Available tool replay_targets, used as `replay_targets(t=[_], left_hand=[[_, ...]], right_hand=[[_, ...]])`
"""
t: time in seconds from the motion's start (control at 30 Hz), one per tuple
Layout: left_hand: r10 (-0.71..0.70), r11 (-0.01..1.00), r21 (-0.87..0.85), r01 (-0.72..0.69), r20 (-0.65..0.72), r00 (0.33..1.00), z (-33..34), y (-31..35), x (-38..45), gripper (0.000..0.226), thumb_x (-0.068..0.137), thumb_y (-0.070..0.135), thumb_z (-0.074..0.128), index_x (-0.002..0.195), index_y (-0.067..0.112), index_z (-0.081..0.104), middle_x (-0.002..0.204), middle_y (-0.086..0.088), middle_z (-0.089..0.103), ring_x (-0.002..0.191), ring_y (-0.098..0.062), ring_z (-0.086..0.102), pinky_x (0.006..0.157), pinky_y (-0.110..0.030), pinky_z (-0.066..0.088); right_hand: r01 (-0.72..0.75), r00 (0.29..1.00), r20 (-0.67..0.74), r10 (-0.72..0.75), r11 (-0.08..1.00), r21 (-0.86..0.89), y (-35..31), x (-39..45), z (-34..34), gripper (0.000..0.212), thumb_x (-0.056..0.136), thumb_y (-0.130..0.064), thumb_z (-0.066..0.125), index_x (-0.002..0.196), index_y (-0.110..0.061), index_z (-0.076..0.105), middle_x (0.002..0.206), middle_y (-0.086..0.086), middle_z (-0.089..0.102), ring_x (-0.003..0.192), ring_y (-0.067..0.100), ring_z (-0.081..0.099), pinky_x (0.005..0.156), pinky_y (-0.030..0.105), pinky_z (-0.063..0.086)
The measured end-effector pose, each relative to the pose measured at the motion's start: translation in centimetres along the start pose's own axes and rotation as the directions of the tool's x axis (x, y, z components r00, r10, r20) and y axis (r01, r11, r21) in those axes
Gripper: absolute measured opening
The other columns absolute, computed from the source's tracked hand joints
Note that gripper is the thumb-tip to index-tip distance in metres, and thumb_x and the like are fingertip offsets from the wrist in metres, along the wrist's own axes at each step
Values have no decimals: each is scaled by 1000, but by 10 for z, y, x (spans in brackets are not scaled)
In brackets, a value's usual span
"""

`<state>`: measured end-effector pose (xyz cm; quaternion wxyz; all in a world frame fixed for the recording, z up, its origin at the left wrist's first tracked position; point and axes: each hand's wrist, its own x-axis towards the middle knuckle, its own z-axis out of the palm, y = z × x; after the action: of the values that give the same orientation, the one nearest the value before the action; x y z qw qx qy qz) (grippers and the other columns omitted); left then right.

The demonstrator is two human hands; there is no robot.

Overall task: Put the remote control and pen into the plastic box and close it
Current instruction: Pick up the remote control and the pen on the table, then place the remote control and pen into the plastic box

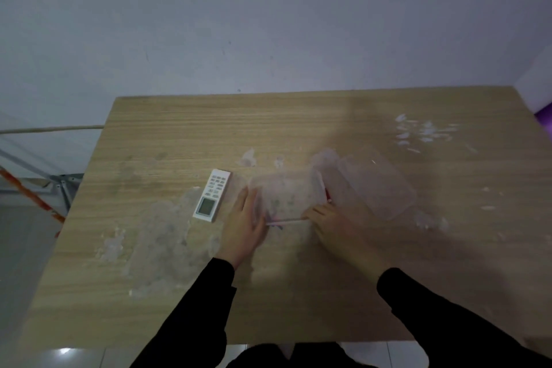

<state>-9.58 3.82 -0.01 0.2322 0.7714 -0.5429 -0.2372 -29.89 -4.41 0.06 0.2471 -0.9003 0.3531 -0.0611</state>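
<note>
No text, brand or number can be read anywhere. The white rectangular remote control (212, 195), left of the frame's centre on the pale wooden table (149, 293), carries rows of small grey buttons and a greyish display window, but any markings on them are too blurred and small to make out.

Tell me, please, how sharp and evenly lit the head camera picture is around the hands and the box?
Head view: dim and soft overall; the right hand is motion-blurred, the left hand crisper; the clear plastic box and its lid almost vanish into the table; the remote control reads clearly; wide-angle bending shows at the edges.
</note>
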Motion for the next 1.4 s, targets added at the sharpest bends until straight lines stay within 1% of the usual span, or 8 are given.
replay_targets(t=[0.2,0.4,0.53,0.77,0.93,1.13,1.23,1.4], left_hand=[[44,997,66,-37,-99,994,-6,-5,-5,50,92,25,55,137,6,41,143,-20,47,132,-35,42,108,-46,35],[-348,913,151,380,-201,916,-34,-42,12,61,87,29,60,135,-1,36,132,-29,48,121,-45,45,97,-54,40],[-373,908,135,397,-169,912,-42,-49,22,45,86,22,62,121,-3,48,122,-28,54,113,-43,48,88,-50,45],[-3,1000,-26,-1,-163,987,-29,9,23,39,80,17,66,116,12,54,110,-13,64,100,-29,58,77,-38,50],[255,936,227,-271,95,962,-1,27,17,45,78,14,63,121,13,51,114,-11,59,104,-31,52,81,-41,46],[219,942,216,-257,185,958,12,22,16,53,78,15,63,128,13,47,121,-11,56,108,-30,50,88,-39,45],[193,956,182,-229,194,962,12,17,17,53,81,17,62,131,12,45,121,-12,56,110,-30,50,90,-39,45],[208,962,142,-232,161,965,13,11,12,53,88,34,59,133,13,44,124,-10,56,112,-27,51,93,-38,45]], right_hand=[[-22,999,-50,22,1000,-18,4,-18,5,24,81,1,58,102,-10,62,107,15,65,96,34,59,83,41,49],[-68,996,-58,68,998,5,3,-21,15,21,90,-8,52,109,-12,60,114,13,65,105,29,56,91,40,45],[-89,995,-41,90,996,8,2,-19,17,25,91,-2,48,111,-12,59,118,13,64,106,29,56,93,42,44],[-82,996,-27,84,995,63,5,-20,13,27,90,1,48,112,-8,60,119,17,63,108,32,56,93,42,43],[-80,997,-8,81,993,83,4,-21,9,27,92,-2,47,114,-10,59,123,15,61,111,30,54,92,40,45],[-43,999,2,43,999,-9,6,-24,5,30,91,-2,48,119,-9,58,125,16,60,113,32,53,93,45,47],[-42,980,-194,45,999,19,7,-25,4,22,87,-1,55,107,-5,62,107,19,66,97,36,60,83,43,50],[-304,814,-405,417,899,314,32,-7,3,10,92,-12,50,99,-19,53,98,8,59,84,26,57,68,34,48]])
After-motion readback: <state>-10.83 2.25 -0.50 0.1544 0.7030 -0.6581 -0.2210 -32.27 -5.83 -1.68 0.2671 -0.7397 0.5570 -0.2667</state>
